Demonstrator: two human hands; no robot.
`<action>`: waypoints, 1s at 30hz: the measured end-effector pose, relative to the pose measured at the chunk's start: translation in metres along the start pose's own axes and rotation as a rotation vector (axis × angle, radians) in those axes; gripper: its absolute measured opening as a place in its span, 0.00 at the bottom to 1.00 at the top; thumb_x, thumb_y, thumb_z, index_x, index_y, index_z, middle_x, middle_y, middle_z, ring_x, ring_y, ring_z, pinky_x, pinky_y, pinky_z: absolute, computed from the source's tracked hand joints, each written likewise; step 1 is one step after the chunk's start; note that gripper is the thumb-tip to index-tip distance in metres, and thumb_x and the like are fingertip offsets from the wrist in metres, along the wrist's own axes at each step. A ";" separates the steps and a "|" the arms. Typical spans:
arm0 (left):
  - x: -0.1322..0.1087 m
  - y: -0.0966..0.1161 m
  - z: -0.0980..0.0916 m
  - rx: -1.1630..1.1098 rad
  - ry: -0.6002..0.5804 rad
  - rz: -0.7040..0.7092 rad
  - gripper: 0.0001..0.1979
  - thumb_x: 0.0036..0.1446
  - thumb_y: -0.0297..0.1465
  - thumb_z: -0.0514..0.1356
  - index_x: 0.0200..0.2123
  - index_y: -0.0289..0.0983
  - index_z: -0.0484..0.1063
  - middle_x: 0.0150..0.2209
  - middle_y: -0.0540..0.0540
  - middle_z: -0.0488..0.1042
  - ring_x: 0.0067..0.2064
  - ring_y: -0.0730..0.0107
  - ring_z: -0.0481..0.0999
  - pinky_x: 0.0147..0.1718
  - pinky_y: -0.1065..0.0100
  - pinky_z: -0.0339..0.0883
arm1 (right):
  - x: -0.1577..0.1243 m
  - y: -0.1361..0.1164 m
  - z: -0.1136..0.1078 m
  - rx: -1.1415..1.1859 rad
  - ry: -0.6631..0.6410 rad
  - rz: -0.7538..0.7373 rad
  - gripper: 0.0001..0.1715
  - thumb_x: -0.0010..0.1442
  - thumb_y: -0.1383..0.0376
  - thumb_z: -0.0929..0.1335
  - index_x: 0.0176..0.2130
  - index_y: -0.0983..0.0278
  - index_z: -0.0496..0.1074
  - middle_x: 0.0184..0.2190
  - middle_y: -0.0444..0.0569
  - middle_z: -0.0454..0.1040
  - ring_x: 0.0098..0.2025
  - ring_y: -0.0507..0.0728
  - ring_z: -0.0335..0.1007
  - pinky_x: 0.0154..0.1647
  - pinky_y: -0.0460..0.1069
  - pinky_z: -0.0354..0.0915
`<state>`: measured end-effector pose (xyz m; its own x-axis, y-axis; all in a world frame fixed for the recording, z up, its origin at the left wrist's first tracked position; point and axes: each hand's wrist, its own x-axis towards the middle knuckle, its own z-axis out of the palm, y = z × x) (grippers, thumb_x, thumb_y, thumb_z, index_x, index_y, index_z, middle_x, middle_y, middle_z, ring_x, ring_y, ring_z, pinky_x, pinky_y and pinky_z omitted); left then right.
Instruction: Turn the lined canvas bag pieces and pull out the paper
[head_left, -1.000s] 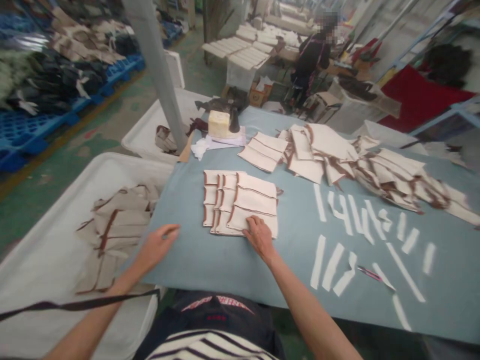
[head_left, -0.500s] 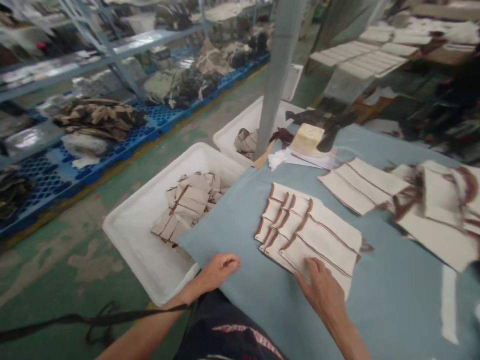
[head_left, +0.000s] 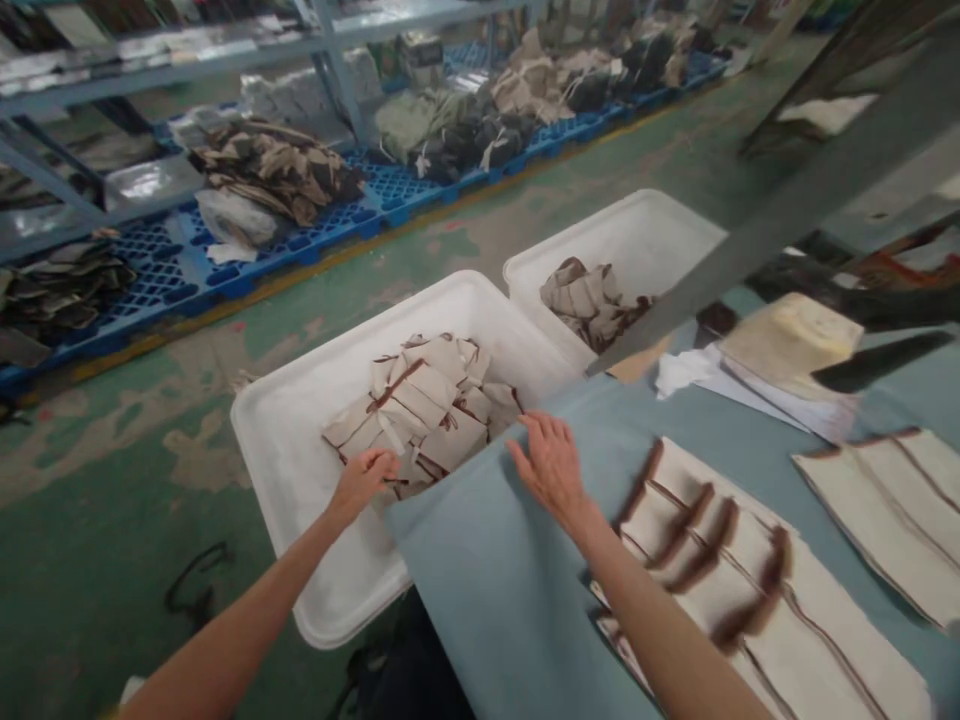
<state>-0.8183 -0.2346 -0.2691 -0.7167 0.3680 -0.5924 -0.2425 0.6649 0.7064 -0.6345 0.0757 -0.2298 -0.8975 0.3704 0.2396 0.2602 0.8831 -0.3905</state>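
Observation:
Beige fabric pieces with brown edging (head_left: 450, 435) lie in a loose heap inside a white plastic tub (head_left: 281, 420). Over the tub's near side is my left hand (head_left: 366, 485), its fingers pinched together; a small dark tip shows beside them, too small to name. My right hand (head_left: 551, 465) reaches past the table's edge, thumb and fingers apart, with the fingertips close to a brown-edged corner of the heap. Whether they touch it I cannot tell. Overlapping beige panels with brown edging (head_left: 810, 640) lie on the blue-covered table (head_left: 480, 560), partly behind my right forearm.
A second white tub (head_left: 652, 215) with similar pieces stands beyond the first. A grey post (head_left: 787, 200) slants by the table. A yellowish block (head_left: 795, 330) rests on white papers; another beige panel (head_left: 892, 510) is at right. Shelving with blue pallets (head_left: 300, 250) lines the back.
My view has swung left toward the tubs. My right hand has left the panels on the table and moved over to the tub's edge; my left hand has reached out over the tub.

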 end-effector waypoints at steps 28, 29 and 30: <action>0.413 -0.042 0.033 0.678 0.279 0.062 0.20 0.71 0.38 0.66 0.61 0.37 0.74 0.61 0.38 0.77 0.57 0.51 0.80 0.56 0.45 0.78 | 0.059 0.042 0.022 0.106 -0.206 -0.131 0.07 0.69 0.67 0.68 0.37 0.56 0.73 0.26 0.40 0.80 0.26 0.55 0.76 0.48 0.57 0.65; 0.406 -0.042 0.033 0.673 0.258 0.068 0.19 0.71 0.38 0.66 0.60 0.37 0.75 0.60 0.39 0.77 0.56 0.52 0.81 0.55 0.46 0.79 | 0.060 0.042 0.022 0.104 -0.207 -0.130 0.07 0.69 0.67 0.68 0.37 0.56 0.72 0.26 0.40 0.80 0.27 0.55 0.76 0.48 0.57 0.65; 0.396 -0.042 0.034 0.665 0.232 0.081 0.19 0.71 0.38 0.66 0.60 0.36 0.75 0.59 0.39 0.78 0.55 0.53 0.81 0.54 0.47 0.79 | 0.060 0.041 0.021 0.103 -0.206 -0.125 0.08 0.69 0.68 0.68 0.36 0.56 0.72 0.26 0.39 0.79 0.26 0.54 0.76 0.49 0.56 0.65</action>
<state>-1.0699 -0.0946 -0.5466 -0.8545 0.3344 -0.3976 0.2152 0.9244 0.3150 -0.6849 0.1278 -0.2506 -0.9768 0.1841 0.1094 0.1144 0.8803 -0.4604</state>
